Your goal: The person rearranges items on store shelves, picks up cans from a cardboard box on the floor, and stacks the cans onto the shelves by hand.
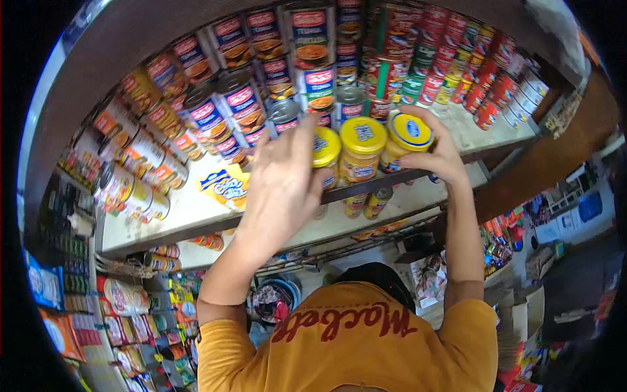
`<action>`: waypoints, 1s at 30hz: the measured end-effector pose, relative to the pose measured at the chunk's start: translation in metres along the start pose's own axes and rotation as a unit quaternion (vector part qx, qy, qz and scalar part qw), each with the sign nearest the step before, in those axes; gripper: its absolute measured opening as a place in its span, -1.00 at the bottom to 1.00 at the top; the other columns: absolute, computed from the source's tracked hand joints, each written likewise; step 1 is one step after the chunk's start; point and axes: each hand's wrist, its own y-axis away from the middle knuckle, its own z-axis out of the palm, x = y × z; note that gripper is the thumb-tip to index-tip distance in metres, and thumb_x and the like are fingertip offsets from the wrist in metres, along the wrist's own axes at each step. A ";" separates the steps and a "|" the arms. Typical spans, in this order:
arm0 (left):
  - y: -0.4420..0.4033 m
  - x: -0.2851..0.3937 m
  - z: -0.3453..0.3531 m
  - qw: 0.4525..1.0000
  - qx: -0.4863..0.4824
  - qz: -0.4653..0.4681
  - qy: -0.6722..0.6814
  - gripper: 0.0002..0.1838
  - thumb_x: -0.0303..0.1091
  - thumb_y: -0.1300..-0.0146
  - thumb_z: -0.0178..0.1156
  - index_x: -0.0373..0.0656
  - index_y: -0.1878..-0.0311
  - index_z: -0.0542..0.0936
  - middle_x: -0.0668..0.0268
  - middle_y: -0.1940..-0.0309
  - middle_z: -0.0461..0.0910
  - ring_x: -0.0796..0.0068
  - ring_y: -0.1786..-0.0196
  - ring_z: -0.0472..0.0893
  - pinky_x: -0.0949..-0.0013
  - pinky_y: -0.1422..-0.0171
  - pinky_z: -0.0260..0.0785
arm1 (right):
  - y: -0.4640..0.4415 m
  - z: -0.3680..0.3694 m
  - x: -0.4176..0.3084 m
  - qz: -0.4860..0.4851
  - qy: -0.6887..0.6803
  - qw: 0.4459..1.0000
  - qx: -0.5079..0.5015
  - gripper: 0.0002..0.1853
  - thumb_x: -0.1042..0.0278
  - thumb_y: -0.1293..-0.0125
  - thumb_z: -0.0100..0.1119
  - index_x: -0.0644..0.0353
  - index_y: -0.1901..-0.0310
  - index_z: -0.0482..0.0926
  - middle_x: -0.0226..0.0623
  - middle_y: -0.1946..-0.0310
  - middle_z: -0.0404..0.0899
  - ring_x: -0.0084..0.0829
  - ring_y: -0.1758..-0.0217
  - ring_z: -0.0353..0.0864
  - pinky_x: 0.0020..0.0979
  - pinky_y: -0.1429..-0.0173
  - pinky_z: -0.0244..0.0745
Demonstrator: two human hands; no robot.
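Observation:
Three jars with yellow lids stand in a row at the front edge of the upper shelf. My left hand (281, 171) is curled round the left side of the left jar (326, 147), its fingers partly blurred and covering much of the jar. Between my hands stands the middle jar (360, 149), pale-filled and upright. My right hand (441, 147) wraps the right jar (409, 132), whose lid carries a blue oval label; the fingers reach behind it and the thumb lies across its front. A yellow and blue packet (225, 187) lies flat on the shelf, left of my left hand.
Stacked tuna cans (315, 85) rise behind the jars, with red cans (486, 95) at the right and more cans (134, 189) at the left. Below the upper shelf (157, 228) is a lower shelf holding small jars (377, 202). Snack packs (127, 313) hang at lower left.

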 end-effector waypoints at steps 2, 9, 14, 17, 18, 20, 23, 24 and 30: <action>0.004 -0.002 -0.007 1.000 -0.014 0.001 -0.010 -0.26 -0.40 -0.01 0.36 -0.20 -0.30 0.27 0.02 0.18 0.55 -0.01 0.04 0.53 -0.12 -0.35 0.12 | 0.002 0.002 0.002 -0.003 -0.040 0.999 0.009 -0.14 0.51 0.17 0.45 0.29 -0.27 0.31 -0.27 -0.15 0.45 -0.47 -0.24 0.38 -0.40 -0.34 0.22; 0.055 -0.059 -0.078 0.971 0.183 -0.068 0.135 -0.45 -0.46 -0.17 0.20 -0.37 -0.24 0.32 0.01 -0.13 0.49 0.22 -0.18 0.48 0.18 -0.33 0.24 | 0.005 0.025 -0.046 -0.169 0.228 0.934 0.215 -0.50 0.44 -0.02 0.35 0.36 -0.05 0.52 -0.15 -0.04 0.53 -0.31 -0.19 0.45 -0.32 -0.35 0.20; 0.081 -0.096 -0.067 0.956 0.166 -0.153 0.187 -0.11 -0.38 0.05 0.43 -0.23 -0.36 0.17 0.07 -0.11 0.46 0.24 -0.17 0.47 0.22 -0.28 0.28 | -0.024 0.112 -0.089 -0.255 0.377 0.890 -0.027 -0.46 0.36 0.01 0.38 0.26 -0.06 0.49 -0.09 0.15 0.59 -0.15 -0.03 0.52 0.04 -0.33 0.15; 0.084 -0.110 -0.053 0.901 0.037 -0.201 0.383 0.12 -0.54 0.25 0.51 -0.19 -0.41 0.04 0.06 -0.09 0.48 0.25 -0.16 0.49 0.19 -0.30 0.28 | -0.037 0.157 -0.083 -0.208 0.447 0.865 -0.092 -0.42 0.38 -0.06 0.29 0.23 -0.17 0.39 -0.08 0.11 0.58 -0.12 -0.07 0.51 0.15 -0.38 0.03; 0.081 -0.111 -0.049 0.878 0.002 -0.232 0.419 0.19 -0.62 0.32 0.52 -0.19 -0.42 0.01 0.06 -0.07 0.50 0.28 -0.13 0.52 0.20 -0.31 0.28 | -0.042 0.164 -0.080 -0.191 0.467 0.857 -0.105 -0.42 0.39 -0.08 0.26 0.22 -0.19 0.37 -0.07 0.11 0.58 -0.11 -0.06 0.51 0.18 -0.39 0.00; 0.076 -0.106 -0.044 0.846 -0.023 -0.281 0.452 0.10 -0.76 0.25 0.41 -0.15 -0.41 0.06 0.14 -0.04 0.51 0.40 -0.06 0.56 0.32 -0.17 0.41 | -0.051 0.167 -0.082 -0.145 0.479 0.852 -0.154 -0.44 0.43 -0.11 0.18 0.18 -0.20 0.35 -0.08 0.10 0.58 -0.10 -0.05 0.52 0.20 -0.38 0.00; 0.073 -0.104 -0.046 0.855 -0.037 -0.260 0.448 -0.01 -0.88 0.20 0.29 -0.16 -0.38 0.17 0.26 -0.06 0.48 0.50 0.00 0.57 0.44 0.00 0.51 | -0.065 0.162 -0.082 -0.079 0.387 0.896 -0.204 -0.46 0.51 -0.09 0.07 0.13 -0.19 0.36 -0.05 0.16 0.59 -0.10 0.04 0.53 0.04 -0.24 0.20; 0.074 -0.105 -0.046 0.845 -0.040 -0.272 0.459 -0.02 -0.88 0.19 0.28 -0.16 -0.38 0.17 0.26 -0.08 0.47 0.50 0.00 0.57 0.46 0.01 0.51 | -0.072 0.158 -0.085 -0.057 0.348 0.907 -0.228 -0.45 0.52 -0.07 0.07 0.13 -0.19 0.37 -0.05 0.17 0.59 -0.11 0.05 0.53 -0.01 -0.19 0.24; 0.075 -0.105 -0.045 0.867 -0.023 -0.278 0.412 0.04 -0.80 0.19 0.35 -0.15 -0.42 0.09 0.19 -0.17 0.39 0.44 -0.04 0.54 0.41 -0.04 0.49 | -0.066 0.158 -0.057 -0.190 0.331 0.914 -0.135 -0.75 0.45 -0.11 0.05 0.18 0.14 0.54 -0.03 0.30 0.63 -0.03 0.12 0.61 0.25 -0.16 0.12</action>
